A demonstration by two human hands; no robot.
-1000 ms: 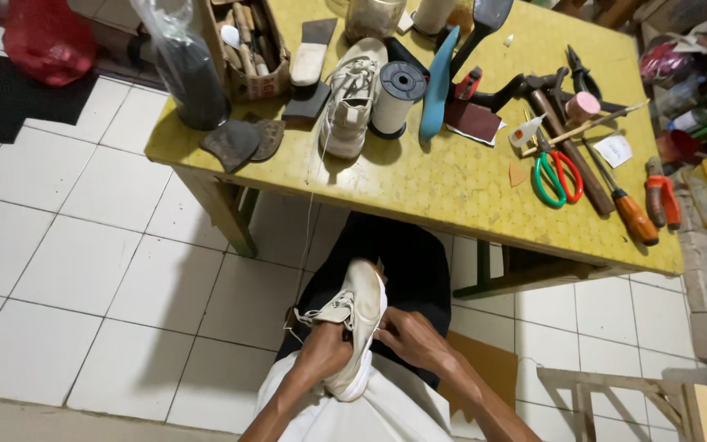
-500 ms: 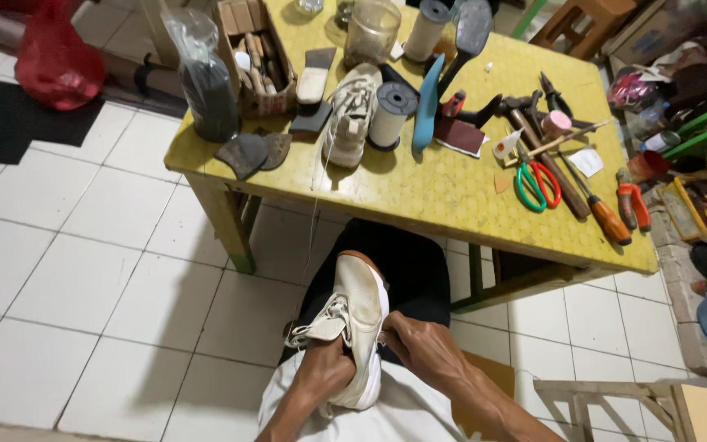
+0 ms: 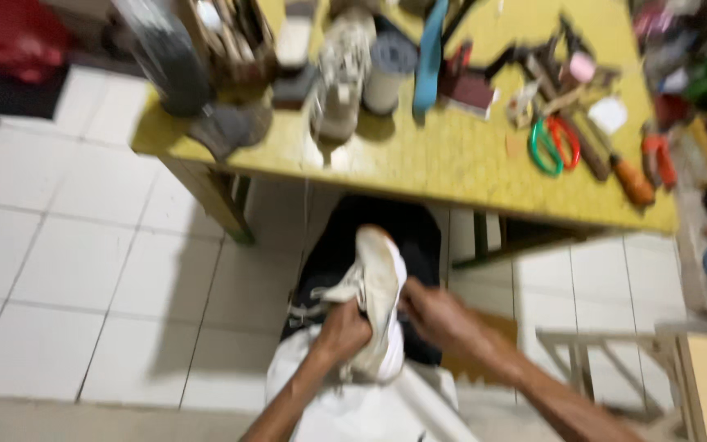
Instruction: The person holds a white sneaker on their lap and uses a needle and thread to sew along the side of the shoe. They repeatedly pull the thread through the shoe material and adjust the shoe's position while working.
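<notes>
A worn white sneaker (image 3: 380, 286) stands on my lap, toe pointing away from me, over dark trousers. My left hand (image 3: 344, 331) grips its left side near the laces and tongue. Against the shoe's right edge, my right hand (image 3: 434, 313) holds it with fingers curled. The frame is blurred, so finger detail is unclear. A second white sneaker (image 3: 339, 74) lies on the yellow table (image 3: 452, 164) ahead.
On the table lie green and red scissors (image 3: 554, 141), an orange-handled tool (image 3: 633, 182), a blue strip (image 3: 430, 49), a roll (image 3: 386, 74) and a box of odds (image 3: 235, 37). White tiled floor (image 3: 67, 262) spreads left. A wooden frame (image 3: 615, 360) stands at right.
The view has shifted and blurred. Both hands stay on the sneaker, which sits a little more upright on my lap.
</notes>
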